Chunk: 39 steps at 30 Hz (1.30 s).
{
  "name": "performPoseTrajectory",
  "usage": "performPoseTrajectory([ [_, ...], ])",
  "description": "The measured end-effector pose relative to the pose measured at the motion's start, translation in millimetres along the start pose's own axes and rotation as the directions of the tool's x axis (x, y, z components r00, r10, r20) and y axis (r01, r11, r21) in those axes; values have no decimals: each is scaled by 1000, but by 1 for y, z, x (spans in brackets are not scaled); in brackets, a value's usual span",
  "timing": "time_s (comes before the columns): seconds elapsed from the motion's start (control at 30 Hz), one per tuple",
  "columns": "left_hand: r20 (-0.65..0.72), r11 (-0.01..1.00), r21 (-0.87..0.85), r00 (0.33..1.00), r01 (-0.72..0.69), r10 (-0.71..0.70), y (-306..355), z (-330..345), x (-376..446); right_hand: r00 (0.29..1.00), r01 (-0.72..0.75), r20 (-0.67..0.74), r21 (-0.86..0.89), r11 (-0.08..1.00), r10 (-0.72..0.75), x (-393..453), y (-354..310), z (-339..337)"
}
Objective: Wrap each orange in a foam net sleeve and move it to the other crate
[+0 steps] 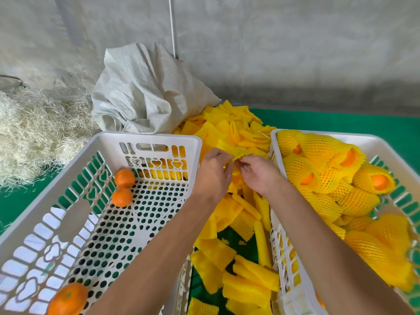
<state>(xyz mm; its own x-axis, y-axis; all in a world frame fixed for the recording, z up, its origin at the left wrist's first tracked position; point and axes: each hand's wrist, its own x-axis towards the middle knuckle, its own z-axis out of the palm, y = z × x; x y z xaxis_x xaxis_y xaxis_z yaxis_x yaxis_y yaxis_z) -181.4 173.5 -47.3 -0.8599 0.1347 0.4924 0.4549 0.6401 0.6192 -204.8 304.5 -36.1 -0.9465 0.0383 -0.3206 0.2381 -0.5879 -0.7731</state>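
Between two white crates, my left hand (213, 173) and my right hand (259, 172) both pinch one yellow foam net sleeve (241, 152) above the loose pile of sleeves (236, 130). The left crate (145, 138) holds three bare oranges: two by its far wall (124, 178) (122, 197) and one at the near corner (68, 300). The right crate (281, 223) is filled with several oranges wrapped in yellow sleeves (372, 181). No orange is in either hand.
More flat yellow sleeves (247, 278) lie on the green mat (341, 121) between the crates. A crumpled white woven sack (145, 92) sits behind the left crate, with a heap of pale straw (38, 130) at far left. A grey wall stands behind.
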Motion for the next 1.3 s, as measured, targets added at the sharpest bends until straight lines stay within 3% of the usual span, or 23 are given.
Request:
performPoseTrajectory([
  [0.07,-11,998,-47,999,29,-30,-1,0,0,997,30,73,-83,996,-24,-3,4,-1],
  [0.1,-28,995,-86,998,58,-61,0,0,0,995,71,78,-207,976,-56,-4,7,-1],
  [0.17,-60,983,-140,990,116,-126,-1,0,1,991,133,64,-496,858,-117,-8,14,6],
  [0.23,-52,976,-156,986,151,-161,0,1,1,997,71,11,-608,790,-81,-10,16,14],
  [0.33,-4,968,-187,986,165,-169,-1,3,0,999,11,47,-381,925,7,-11,14,16],
  [0.4,26,973,-181,990,142,-140,0,4,-1,993,100,88,-226,969,-82,-10,9,11],
  [0.57,102,949,-287,990,128,-102,5,3,-2,974,172,-142,-55,984,-178,-6,0,5],
  [0.7,150,932,-334,984,140,-94,6,2,-3,959,193,-132,-347,918,-252,-3,5,6],
  [0.77,107,942,-312,989,128,-99,5,3,-3,973,133,-101,-485,864,-206,-5,7,10],
  [0.87,47,949,-292,993,121,-112,3,3,-3,998,41,-15,-473,880,-55,-5,5,16],
  [0.93,25,947,-300,993,115,-113,4,3,-4,999,39,-4,-471,881,-46,-8,4,18],
  [1.03,-42,935,-329,988,130,-152,6,-1,-4,989,146,58,-577,804,-138,-6,7,14],
  [1.2,-270,918,-398,957,-6,-111,11,-29,-3,900,424,271,-726,542,-342,-19,7,3],
  [1.3,-338,919,-384,914,85,-226,-9,-51,-2,874,473,302,-712,519,-381,-23,4,3],
])
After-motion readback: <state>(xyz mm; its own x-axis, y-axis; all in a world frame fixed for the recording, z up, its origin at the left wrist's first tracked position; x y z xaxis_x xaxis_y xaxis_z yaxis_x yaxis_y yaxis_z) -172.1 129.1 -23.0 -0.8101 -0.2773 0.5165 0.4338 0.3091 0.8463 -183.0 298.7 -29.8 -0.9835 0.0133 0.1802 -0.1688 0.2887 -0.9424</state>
